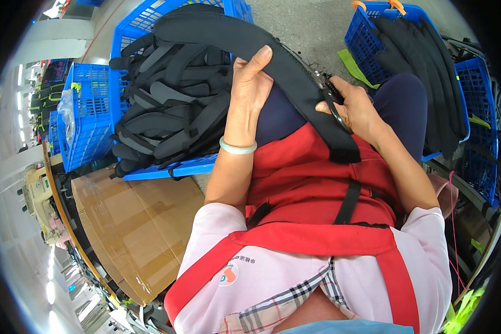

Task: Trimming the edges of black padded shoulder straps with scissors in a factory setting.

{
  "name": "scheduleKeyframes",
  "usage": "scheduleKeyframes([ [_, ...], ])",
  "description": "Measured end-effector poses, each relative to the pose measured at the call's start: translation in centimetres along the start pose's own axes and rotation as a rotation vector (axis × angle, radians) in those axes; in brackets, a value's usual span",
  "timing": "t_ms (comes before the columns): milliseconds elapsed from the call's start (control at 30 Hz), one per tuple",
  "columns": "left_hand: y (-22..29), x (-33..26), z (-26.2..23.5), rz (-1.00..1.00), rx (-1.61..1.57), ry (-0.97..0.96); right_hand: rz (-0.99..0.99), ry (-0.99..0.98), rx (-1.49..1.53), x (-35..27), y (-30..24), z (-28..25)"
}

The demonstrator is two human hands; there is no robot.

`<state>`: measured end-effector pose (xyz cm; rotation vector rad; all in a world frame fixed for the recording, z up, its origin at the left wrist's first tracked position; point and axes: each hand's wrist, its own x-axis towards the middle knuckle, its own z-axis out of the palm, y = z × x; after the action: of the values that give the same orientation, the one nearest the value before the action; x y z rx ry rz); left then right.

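Observation:
A long, curved, black padded strap (286, 69) lies across my lap, its wide end reaching over the basket on the left and its narrow end resting on my red apron (312, 161). My left hand (251, 78) is closed on the strap's near edge around its middle, thumb on top and fingers hidden underneath. In my right hand (355, 108) is a pair of scissors (329, 92) with dark handles. The blades point away from me along the strap's right edge. Whether the blades are apart I cannot tell.
On the left, a blue plastic basket (200, 166) is heaped with black and grey padded straps (172, 97). Another blue basket (362, 42) at the right holds long black padded pieces (414, 72). A cardboard sheet (139, 222) lies at lower left; a yellow-green strip (353, 67) hangs by the right basket.

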<state>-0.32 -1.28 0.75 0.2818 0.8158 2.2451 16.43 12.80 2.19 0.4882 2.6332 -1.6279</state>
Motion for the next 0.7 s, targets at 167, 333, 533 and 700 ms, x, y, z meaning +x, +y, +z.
scheduleKeyframes([
  [167,-0.6,0.2,-0.6,0.026,0.071,-0.005,0.0,0.045,-0.003,0.4,-0.1,0.3],
  [333,-0.7,0.0,-0.8,0.008,0.048,0.0,0.005,-0.005,-0.165,0.8,-0.8,-0.3],
  [533,-0.6,-0.1,-0.1,-0.006,0.034,0.06,0.031,-0.058,-0.144,0.9,-1.0,-0.5],
  [700,-0.8,-0.4,0.0,0.001,0.065,0.023,0.011,-0.031,-0.136,0.5,-0.5,-0.4],
])
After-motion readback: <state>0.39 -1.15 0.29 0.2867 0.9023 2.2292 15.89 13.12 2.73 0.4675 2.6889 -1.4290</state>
